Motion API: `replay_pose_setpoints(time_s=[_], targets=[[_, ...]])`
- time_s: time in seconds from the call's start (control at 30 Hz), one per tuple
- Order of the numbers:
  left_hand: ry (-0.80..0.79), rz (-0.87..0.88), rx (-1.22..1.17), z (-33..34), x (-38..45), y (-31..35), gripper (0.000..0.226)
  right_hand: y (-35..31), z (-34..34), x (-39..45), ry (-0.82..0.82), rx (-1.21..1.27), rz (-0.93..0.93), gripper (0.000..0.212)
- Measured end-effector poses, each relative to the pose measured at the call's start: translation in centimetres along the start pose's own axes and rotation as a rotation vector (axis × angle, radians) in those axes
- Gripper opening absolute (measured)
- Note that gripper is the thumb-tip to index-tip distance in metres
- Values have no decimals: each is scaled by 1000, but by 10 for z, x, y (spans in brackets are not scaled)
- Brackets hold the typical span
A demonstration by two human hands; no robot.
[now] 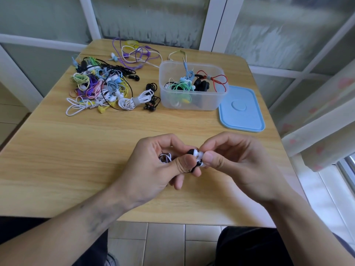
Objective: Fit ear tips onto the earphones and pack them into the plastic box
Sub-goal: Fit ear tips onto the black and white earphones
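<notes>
Earphone (194,155) pinched between left hand (153,166) and right hand (236,162) fingers.

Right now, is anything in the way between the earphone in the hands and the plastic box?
Nothing visible. Bare table lies between the earphone and the open box; its lid lies beside it.

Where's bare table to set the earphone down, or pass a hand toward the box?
Bare wood spans the band between the hands and the earphone pile, plus the whole near-left of the table. A narrow lane runs between pile and plastic box. Crowded: far-left pile, box, and blue lid at right.
</notes>
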State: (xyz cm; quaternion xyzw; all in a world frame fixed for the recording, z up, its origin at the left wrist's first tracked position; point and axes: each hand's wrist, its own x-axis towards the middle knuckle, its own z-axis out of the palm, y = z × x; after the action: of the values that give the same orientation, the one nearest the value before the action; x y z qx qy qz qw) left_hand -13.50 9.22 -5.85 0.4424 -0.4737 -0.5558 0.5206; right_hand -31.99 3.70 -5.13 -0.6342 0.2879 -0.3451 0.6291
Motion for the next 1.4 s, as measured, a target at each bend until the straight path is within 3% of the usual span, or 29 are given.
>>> replay_pose_setpoints(time_s=[0.23, 0.57, 0.77, 0.93, 1.13, 1.4], targets=[[4, 85, 24, 1, -1, 0, 11, 1, 2, 0, -13, 37, 13, 6], [3, 62, 59, 0, -3, 2, 15, 0, 4, 0, 4, 26, 8, 7], [-7, 86, 59, -2, -3, 2, 13, 8, 6, 2, -43, 159, 61, 22], [34, 99, 73, 0, -2, 1, 16, 7, 7, 1, 11, -6, -22, 8], [11, 96, 73, 1, -2, 3, 15, 7, 3, -1, -10, -52, -67, 13], [32, 40, -51, 5, -2, 2, 7, 10, 3, 2, -43, 144, -6, 19]])
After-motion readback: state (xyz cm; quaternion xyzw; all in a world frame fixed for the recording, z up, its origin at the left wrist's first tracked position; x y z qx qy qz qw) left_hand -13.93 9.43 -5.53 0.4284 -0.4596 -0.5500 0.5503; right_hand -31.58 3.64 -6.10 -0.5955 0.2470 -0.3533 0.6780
